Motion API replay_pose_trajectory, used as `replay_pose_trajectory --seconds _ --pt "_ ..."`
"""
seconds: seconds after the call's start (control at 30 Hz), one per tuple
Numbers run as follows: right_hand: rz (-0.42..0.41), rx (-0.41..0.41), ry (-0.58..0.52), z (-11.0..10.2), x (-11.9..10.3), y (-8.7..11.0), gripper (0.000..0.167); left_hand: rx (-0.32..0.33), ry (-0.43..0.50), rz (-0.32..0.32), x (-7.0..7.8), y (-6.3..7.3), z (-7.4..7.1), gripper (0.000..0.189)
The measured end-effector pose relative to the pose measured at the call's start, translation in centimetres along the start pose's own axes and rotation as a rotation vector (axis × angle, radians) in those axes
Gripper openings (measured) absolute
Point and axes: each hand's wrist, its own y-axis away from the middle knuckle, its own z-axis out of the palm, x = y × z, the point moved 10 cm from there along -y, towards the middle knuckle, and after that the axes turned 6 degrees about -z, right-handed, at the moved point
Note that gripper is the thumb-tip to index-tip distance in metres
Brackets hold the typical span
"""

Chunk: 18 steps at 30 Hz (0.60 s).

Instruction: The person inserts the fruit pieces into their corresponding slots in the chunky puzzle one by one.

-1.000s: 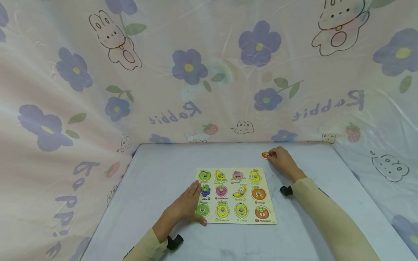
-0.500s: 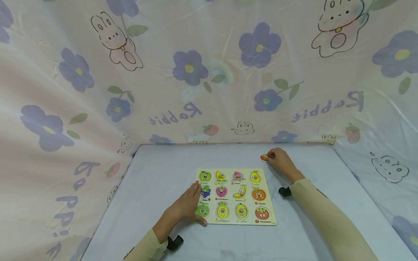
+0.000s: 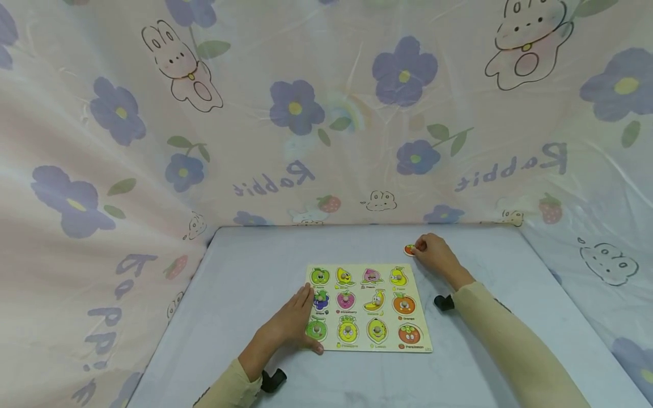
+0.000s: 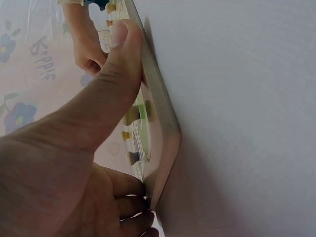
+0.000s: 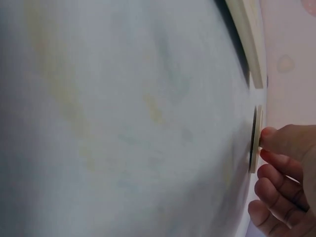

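Note:
A pale wooden peg puzzle board (image 3: pixel 359 317) with cartoon fruit pieces and small knobs lies on the table. My left hand (image 3: pixel 291 319) rests at its left side, fingers straight along that edge and thumb at the near corner. In the left wrist view, the left thumb (image 4: pixel 123 54) lies over the board's near edge. Beyond the board's far right corner, my right hand (image 3: pixel 435 254) pinches a round red-orange persimmon puzzle piece (image 3: pixel 408 250) with a green top. The right wrist view shows this piece (image 5: pixel 256 140) edge-on, low over the tabletop.
The persimmon picture (image 3: pixel 410 333) at the board's near right corner has no knob, unlike its neighbours. A white cloth covers the table (image 3: pixel 245 266). A patterned curtain (image 3: pixel 347 153) rises right behind the table's far edge and along both sides.
My right hand has come slightly nearer and to the left with the persimmon piece, toward the board. The left hand and the board have stayed put.

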Motion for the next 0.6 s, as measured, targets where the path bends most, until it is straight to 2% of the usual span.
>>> replay_pose_trajectory --seconds 0.33,0.6 --pt "0.008 -0.018 -0.041 0.1 -1.0 1.4 0.018 0.007 0.001 0.004 0.0 0.1 0.0 0.143" --pt "-0.021 0.002 -0.057 -0.2 -2.3 2.9 0.016 0.003 0.008 0.012 0.0 -0.1 0.0 0.143"
